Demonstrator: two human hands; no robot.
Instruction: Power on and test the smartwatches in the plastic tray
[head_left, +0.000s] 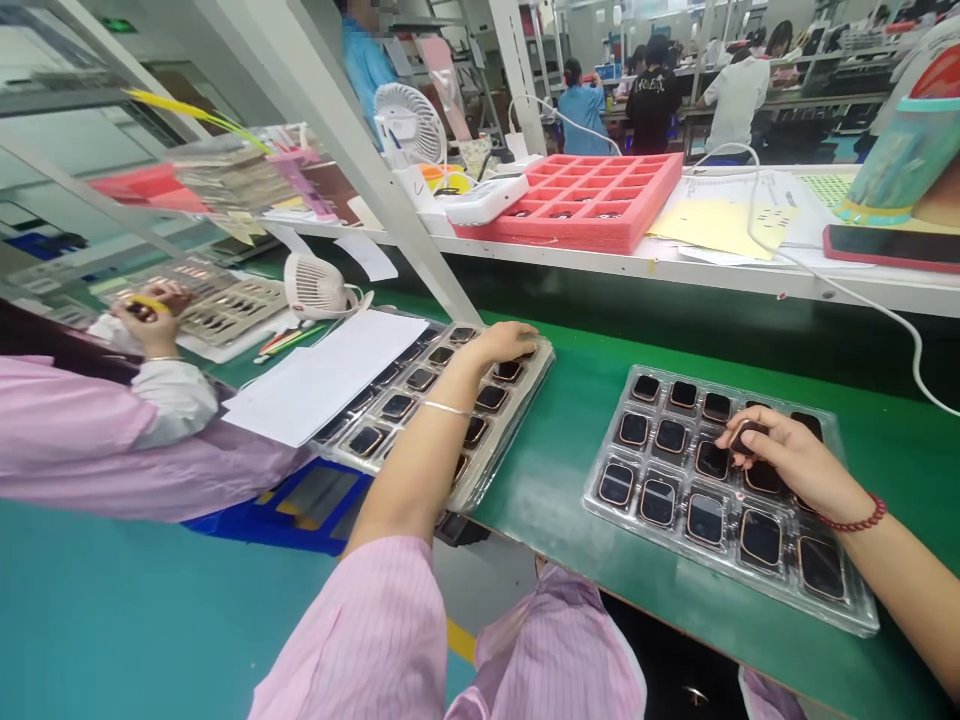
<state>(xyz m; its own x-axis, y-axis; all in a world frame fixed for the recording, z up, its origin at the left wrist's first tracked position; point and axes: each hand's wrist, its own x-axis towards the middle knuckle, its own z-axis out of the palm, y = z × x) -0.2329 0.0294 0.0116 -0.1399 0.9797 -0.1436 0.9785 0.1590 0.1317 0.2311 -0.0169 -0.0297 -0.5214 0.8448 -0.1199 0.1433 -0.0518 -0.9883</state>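
My right hand [780, 455] is closed on a square watch case [748, 437] with a dark face and gold-coloured rim. It holds the case just above a clear plastic tray [600, 497], whose pockets contain several similar watch cases [705, 518]. To the left, my left hand [506, 343] reaches over the far right corner of a stack of trays [487, 485]. Its fingers bend down at a corner pocket, and their tips are mostly hidden. More watch cases [397, 406] sit in the stack's top tray, partly under a white sheet of paper [330, 375].
A co-worker's hands [157, 310] work at a tray on the left. A small white fan [319, 287] stands behind the paper. Above the green bench [551, 480], a shelf carries a red foam tray [637, 225], papers and a phone [892, 245]. A slanted white post [375, 150] rises behind.
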